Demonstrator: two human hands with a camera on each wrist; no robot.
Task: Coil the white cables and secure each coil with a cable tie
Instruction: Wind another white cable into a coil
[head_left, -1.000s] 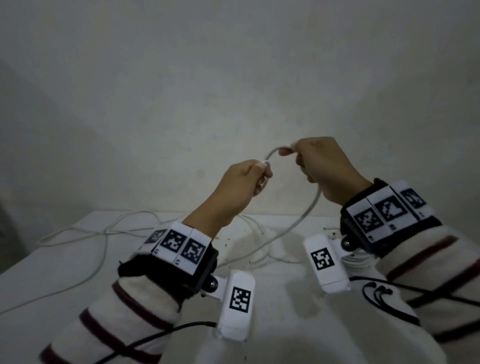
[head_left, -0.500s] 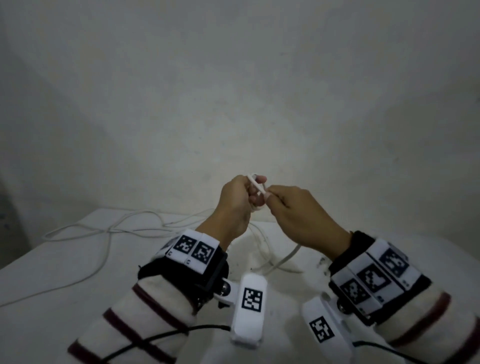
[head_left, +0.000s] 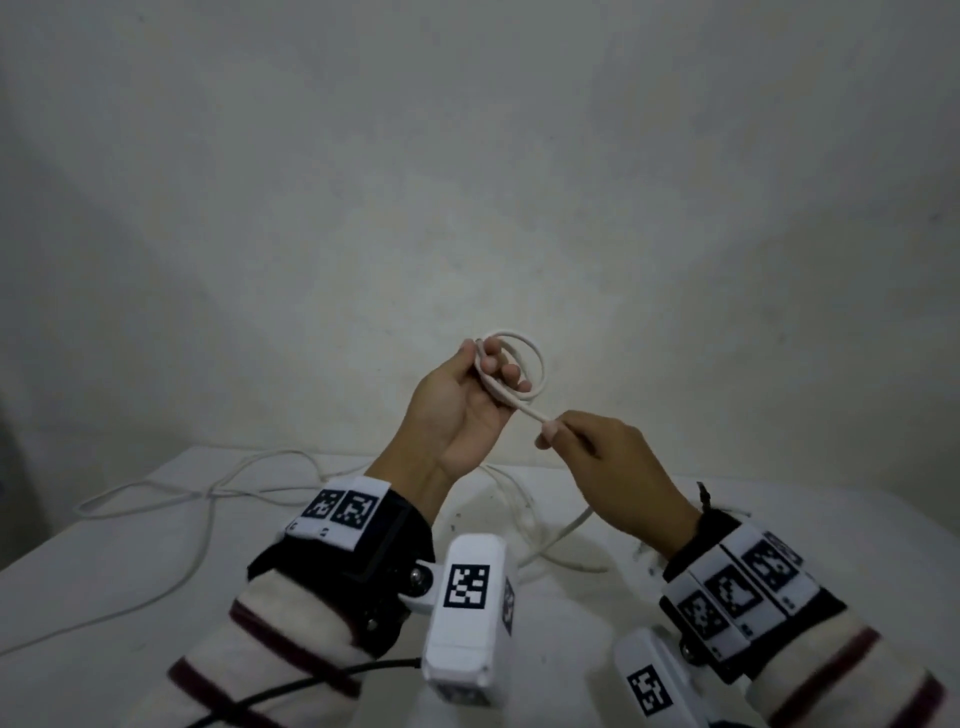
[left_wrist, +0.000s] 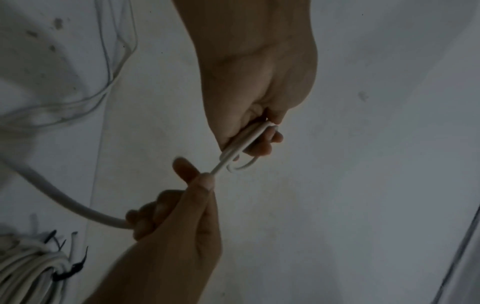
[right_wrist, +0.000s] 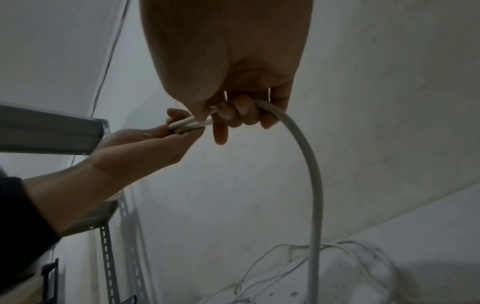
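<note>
A white cable (head_left: 524, 410) is held up in front of the wall above the table. My left hand (head_left: 501, 374) grips a small coil (head_left: 537, 358) of about two turns of it, palm turned toward me. Just below and to the right, my right hand (head_left: 550, 434) pinches the cable's running length, which slackens down to the table (head_left: 571, 525). The left wrist view shows the loops (left_wrist: 244, 144) pressed under the left fingers (left_wrist: 259, 148) and my right hand (left_wrist: 200, 181) pinching the strand. In the right wrist view the cable (right_wrist: 311, 164) arches down from my right hand (right_wrist: 228, 117).
More loose white cable (head_left: 208, 493) lies tangled across the white table (head_left: 104, 597). A finished white coil (left_wrist: 26, 271) with a black tie (left_wrist: 70, 269) rests near my right forearm. A metal shelf rack (right_wrist: 52, 131) stands to the left. A wall is close behind.
The hands were pressed together half a second ago. My right hand has since slid down and to the right along the cable, and the coil now shows open in my raised left hand.
</note>
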